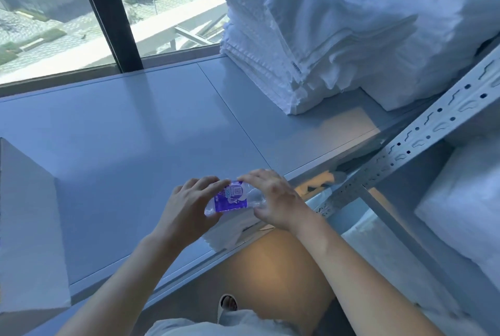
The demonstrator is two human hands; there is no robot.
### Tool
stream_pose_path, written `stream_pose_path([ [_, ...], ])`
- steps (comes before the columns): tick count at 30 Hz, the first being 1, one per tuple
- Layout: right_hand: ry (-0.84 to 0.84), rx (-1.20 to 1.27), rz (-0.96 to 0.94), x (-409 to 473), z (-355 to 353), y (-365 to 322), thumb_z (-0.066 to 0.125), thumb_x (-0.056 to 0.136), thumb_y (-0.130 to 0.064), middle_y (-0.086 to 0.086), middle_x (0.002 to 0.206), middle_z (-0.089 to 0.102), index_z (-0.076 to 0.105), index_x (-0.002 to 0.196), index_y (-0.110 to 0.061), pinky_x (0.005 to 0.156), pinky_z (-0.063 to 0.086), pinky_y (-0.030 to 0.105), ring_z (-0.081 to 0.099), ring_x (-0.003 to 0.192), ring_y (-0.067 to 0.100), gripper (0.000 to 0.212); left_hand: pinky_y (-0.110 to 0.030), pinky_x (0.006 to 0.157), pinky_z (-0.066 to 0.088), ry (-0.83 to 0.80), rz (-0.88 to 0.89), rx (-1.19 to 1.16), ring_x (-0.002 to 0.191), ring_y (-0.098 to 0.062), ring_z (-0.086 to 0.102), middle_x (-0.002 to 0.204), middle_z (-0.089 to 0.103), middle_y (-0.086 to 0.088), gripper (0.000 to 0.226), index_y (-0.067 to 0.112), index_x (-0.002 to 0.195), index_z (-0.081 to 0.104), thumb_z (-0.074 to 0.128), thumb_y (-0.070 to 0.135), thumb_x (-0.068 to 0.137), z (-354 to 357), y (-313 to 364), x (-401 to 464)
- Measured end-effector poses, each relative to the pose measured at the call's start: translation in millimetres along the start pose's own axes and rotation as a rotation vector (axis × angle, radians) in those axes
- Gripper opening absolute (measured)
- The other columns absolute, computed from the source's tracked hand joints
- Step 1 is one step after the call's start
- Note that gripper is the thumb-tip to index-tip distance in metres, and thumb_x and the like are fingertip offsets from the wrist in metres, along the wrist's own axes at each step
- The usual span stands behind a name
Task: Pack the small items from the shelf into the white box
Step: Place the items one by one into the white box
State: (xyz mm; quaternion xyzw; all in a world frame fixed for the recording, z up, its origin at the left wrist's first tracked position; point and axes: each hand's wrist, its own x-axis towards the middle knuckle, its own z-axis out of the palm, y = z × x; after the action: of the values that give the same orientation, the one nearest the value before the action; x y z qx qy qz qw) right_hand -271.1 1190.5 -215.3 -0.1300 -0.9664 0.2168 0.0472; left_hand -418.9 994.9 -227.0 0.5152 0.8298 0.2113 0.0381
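Observation:
A small clear plastic packet with a purple label [232, 198] is held between both hands just above the front edge of the grey shelf top [140, 130]. My left hand [186, 206] grips its left end with fingers curled over it. My right hand [273, 197] pinches its right end from above. The white box [29, 227] stands at the left edge of the view on the same shelf top; only its side wall shows and its inside is hidden.
Stacks of folded white towels [305, 38] fill the back right of the shelf top. A perforated metal shelf post [422, 133] slants across the right, with more white linen [465, 214] behind it. A window [108, 5] runs along the back.

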Motion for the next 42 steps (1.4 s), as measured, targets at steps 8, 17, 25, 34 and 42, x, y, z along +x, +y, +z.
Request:
stream_pose_path([
  [8,0.096,-0.027,0.031,-22,-21,-16,0.077,0.078,-0.027,-0.013,0.129,0.055,0.05,0.14,-0.037,0.091,0.054,0.037,0.049,0.117,0.006,0.068,-0.037,0.082,0.05,0.039,0.099,0.027,0.109,-0.02,0.06,0.129,0.062,0.012,0.069,0.04,0.139,0.056,0.083,0.046,0.075,-27,18,-2],
  [17,0.17,-0.062,-0.092,13,-64,-83,0.079,0.078,-0.019,-0.01,0.136,0.056,0.052,0.141,-0.032,0.099,0.05,0.041,0.048,0.124,0.01,0.07,-0.034,0.08,0.046,0.23,0.064,0.053,0.106,-0.019,0.059,0.127,0.061,0.012,0.073,0.042,0.138,0.055,0.084,0.041,0.071,-95,-3,-15],
  [25,0.131,0.004,-0.414,92,-62,-189,0.078,0.072,-0.008,-0.009,0.135,0.056,0.056,0.139,-0.029,0.101,0.049,0.036,0.048,0.126,0.012,0.073,-0.04,0.082,0.049,0.479,-0.143,0.113,0.106,-0.021,0.058,0.125,0.059,0.01,0.069,0.037,0.138,0.057,0.084,0.039,0.074,-172,-57,-88],
  [34,-0.056,0.07,-0.731,165,-14,-328,0.078,0.078,-0.006,-0.01,0.135,0.056,0.058,0.137,-0.029,0.099,0.052,0.04,0.045,0.128,0.011,0.067,-0.045,0.084,0.053,0.616,-0.51,0.157,0.112,-0.022,0.058,0.127,0.06,0.006,0.075,0.034,0.141,0.058,0.087,0.044,0.072,-225,-115,-189],
  [42,-0.286,0.047,-0.907,205,33,-404,0.089,0.076,-0.019,-0.013,0.122,0.06,0.066,0.124,-0.031,0.087,0.055,0.036,0.049,0.118,0.009,0.055,-0.031,0.091,0.051,0.58,-0.666,0.105,0.11,-0.015,0.055,0.126,0.056,0.007,0.078,0.028,0.146,0.046,0.076,0.054,0.078,-214,-143,-244],
])
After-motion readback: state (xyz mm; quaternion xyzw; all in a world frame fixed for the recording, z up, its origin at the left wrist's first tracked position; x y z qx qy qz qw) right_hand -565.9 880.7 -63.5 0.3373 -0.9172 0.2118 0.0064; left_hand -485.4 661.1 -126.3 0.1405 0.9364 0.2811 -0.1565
